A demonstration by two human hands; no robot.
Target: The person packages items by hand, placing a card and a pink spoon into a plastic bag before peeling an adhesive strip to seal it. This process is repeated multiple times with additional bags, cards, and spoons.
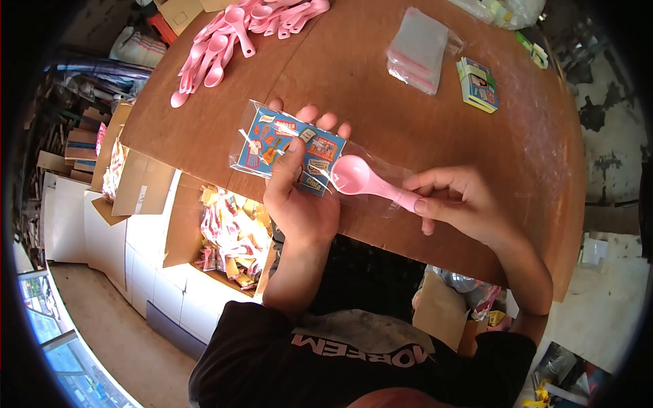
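The left hand (299, 204) is closed on a clear, glossy plastic bag (289, 146), thumb on top and 4 fingertips showing past its far edge. Inside the bag lies 1 flat blue printed card (272, 139), rectangular, with small coloured pictures on it. The right hand (462, 204) pinches the handle of 1 pink spoon (364, 180) between thumb and fingers. The spoon is smooth moulded plastic with a round, shallow bowl, and the bowl sits at the bag's open right end, touching the card's edge; whether it is already inside the film I cannot tell.

Both hands hover over the near edge of a round brown desk (408, 115), whose top is matte and slightly scuffed. At the far left of the desk lies a loose pile of pink spoons (231, 34) of the same shape, too overlapped to count. Farther right rests 1 stack of empty clear bags (418, 51), soft and wrinkled, and just beside it 1 small stack of green-edged printed cards (478, 83). Below the desk's left rim, 1 open cardboard box (183, 224) holds many filled packets (231, 238) in pink and yellow, heaped together.
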